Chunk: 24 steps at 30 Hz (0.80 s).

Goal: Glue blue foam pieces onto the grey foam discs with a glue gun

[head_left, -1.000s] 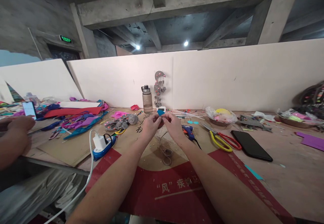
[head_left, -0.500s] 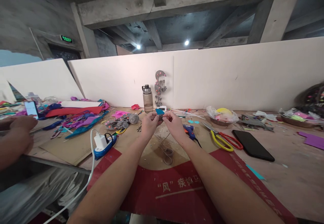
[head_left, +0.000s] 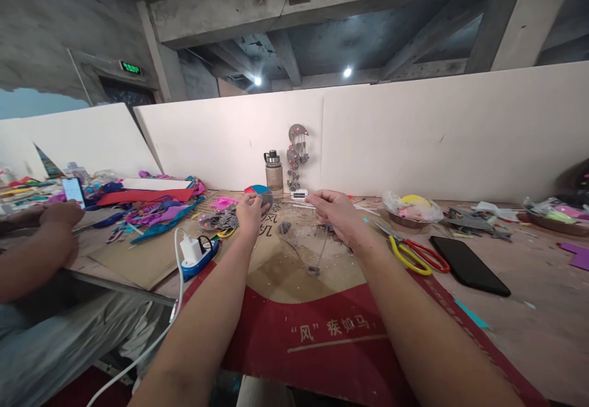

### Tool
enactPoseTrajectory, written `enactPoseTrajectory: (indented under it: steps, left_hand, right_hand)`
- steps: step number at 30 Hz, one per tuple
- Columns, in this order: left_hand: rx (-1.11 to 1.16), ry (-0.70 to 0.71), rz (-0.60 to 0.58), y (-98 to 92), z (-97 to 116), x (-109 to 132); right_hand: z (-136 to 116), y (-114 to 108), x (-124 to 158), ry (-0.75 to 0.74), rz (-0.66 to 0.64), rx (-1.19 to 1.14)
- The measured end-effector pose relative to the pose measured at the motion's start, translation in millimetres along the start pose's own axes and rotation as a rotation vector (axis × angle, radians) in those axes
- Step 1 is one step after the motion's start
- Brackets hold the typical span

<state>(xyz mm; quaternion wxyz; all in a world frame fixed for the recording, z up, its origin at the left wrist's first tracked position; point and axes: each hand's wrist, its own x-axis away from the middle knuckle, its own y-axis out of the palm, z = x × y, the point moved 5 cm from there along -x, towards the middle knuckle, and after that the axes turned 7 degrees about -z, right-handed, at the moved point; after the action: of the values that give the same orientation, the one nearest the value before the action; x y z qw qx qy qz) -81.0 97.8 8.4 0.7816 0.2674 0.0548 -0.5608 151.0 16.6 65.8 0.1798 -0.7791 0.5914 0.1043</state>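
Note:
My left hand [head_left: 250, 213], fingers closed, pinches a round flat piece [head_left: 259, 190] with blue, red and grey parts. To its right, my right hand [head_left: 334, 212] is closed in a pinch at about the same height. A faint thin thread seems to run across between the two hands, its end at the right fingertips. Below them, a grey cord [head_left: 294, 247] with small grey lumps shows above the brown board [head_left: 276, 284]; whether it hangs or lies there I cannot tell. A grey moon-shaped hanging ornament with pink dots [head_left: 298, 131] is against the white panel behind.
Red- and yellow-handled scissors [head_left: 414, 256] and a black phone [head_left: 469, 266] lie on the right. A bottle [head_left: 274, 174] stands at the back. Fabric scraps [head_left: 161, 213] and a blue power strip [head_left: 200, 261] are on the left, near another person's hands [head_left: 59, 223].
My hands have moved apart, left hand leftward with the round piece, right hand rightward. The piece now shows red and grey beside blue. The view has shifted slightly.

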Motion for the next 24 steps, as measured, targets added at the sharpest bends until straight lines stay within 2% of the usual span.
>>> enactPoseTrajectory:
  steps: [5, 9, 18, 22, 24]
  left_hand:
    - [0.123, 0.006, 0.150, -22.5, 4, -11]
    - [0.144, -0.006, 0.210, -29.4, 2, -14]
    - [0.105, 0.032, 0.255, -39.5, -6, -19]
    - [0.112, 0.016, 0.291, -43.3, -9, -21]
    - [0.118, 0.003, 0.304, -43.6, -10, -22]
  right_hand:
    - [-25, -2, 9, -0.075, -0.061, -0.210]
    - [-48, -5, 15, -0.139, -0.051, -0.285]
    - [-121, -27, 35, -0.354, -0.038, -0.193]
    - [-147, -42, 47, -0.441, 0.007, -0.167]
    - [-154, -43, 55, -0.467, 0.012, -0.137]
